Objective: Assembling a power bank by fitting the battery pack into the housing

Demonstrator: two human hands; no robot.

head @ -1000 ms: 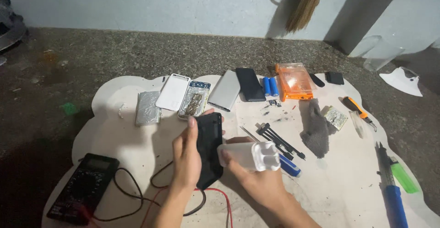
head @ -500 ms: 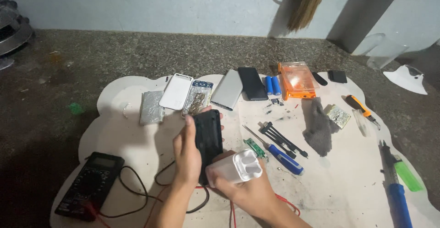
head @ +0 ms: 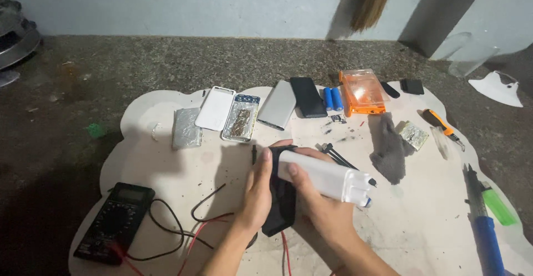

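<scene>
My left hand (head: 258, 195) grips the left edge of a flat black device (head: 282, 201) held upright over the cloud-shaped white work mat (head: 166, 159). My right hand (head: 317, 204) holds a white oblong case (head: 327, 177) lying across the top of the black device, its right end showing a dark cap and a blue tip. Red and black probe wires (head: 202, 223) trail under my left wrist toward a black multimeter (head: 115, 221).
At the mat's far side lie a foil-wrapped pack (head: 186, 128), a white cover (head: 215, 107), an opened device shell (head: 241, 117), a silver slab (head: 277, 105), a black phone (head: 308, 96), blue cells (head: 332, 98), an orange box (head: 362, 91). A grey cloth (head: 390, 149), screwdrivers (head: 441, 126) and a blue-handled tool (head: 487, 234) lie right.
My right hand has turned the white case from end-on to lengthwise and raised it across the top of the black device. My left hand kept its grip. The camera moved closer.
</scene>
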